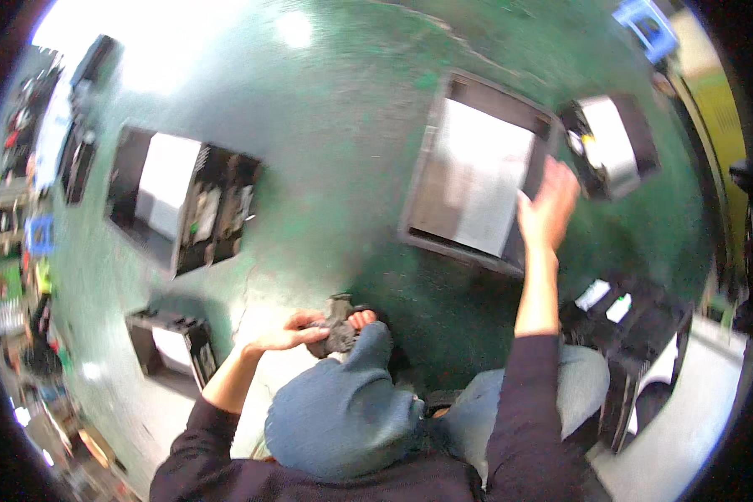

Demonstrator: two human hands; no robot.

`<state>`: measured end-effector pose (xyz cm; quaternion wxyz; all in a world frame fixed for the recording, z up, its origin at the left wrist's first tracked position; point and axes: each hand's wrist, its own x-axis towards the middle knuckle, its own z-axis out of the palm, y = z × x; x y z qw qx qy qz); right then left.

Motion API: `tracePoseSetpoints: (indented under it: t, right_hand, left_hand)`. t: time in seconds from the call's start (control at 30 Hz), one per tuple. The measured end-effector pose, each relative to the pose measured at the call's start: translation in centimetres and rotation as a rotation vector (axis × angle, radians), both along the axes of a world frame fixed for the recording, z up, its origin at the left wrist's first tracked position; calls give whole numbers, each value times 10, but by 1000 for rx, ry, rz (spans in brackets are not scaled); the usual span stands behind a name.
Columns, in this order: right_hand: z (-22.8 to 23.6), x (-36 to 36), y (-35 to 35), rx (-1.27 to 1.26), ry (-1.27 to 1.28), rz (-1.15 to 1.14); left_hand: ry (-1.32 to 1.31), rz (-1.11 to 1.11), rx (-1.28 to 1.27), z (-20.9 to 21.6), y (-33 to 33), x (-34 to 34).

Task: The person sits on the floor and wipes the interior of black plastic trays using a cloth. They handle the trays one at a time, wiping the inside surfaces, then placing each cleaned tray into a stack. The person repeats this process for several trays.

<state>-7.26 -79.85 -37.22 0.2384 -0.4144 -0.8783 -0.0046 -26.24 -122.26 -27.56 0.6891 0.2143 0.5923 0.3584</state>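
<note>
1. Large black rectangular plastic tray (460, 250): one, white-lined; right hand hides part of its edge.
2. Smaller black plastic containers (127, 180): four, surrounding.
3. Right hand (550, 205): at tray's right rim, blurred; clamping cannot be told.
4. Left hand (286, 332): fingers closed on mottled grey object (340, 336), kind unclear.
5. White labels (593, 295): two, lower-right container; writing illegible.

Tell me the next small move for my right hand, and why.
Probably settle the right hand on the right wall of the large dark tray before shifting anything: it is at that wall, while the left hand holds a grey object low beside the leg. Blur hides whether the right hand grips, so a light touch seems wise.
</note>
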Motion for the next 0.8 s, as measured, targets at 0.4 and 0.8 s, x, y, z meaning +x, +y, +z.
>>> tracePoseSetpoints:
  t: [0.4, 0.8]
  right_hand:
    - [102, -102, -55, -1264, 431, 461]
    - [223, -392, -273, -519, -322, 948]
  left_hand:
    - [200, 298, -118, 7, -41, 17]
    - [735, 934, -576, -41, -139, -25]
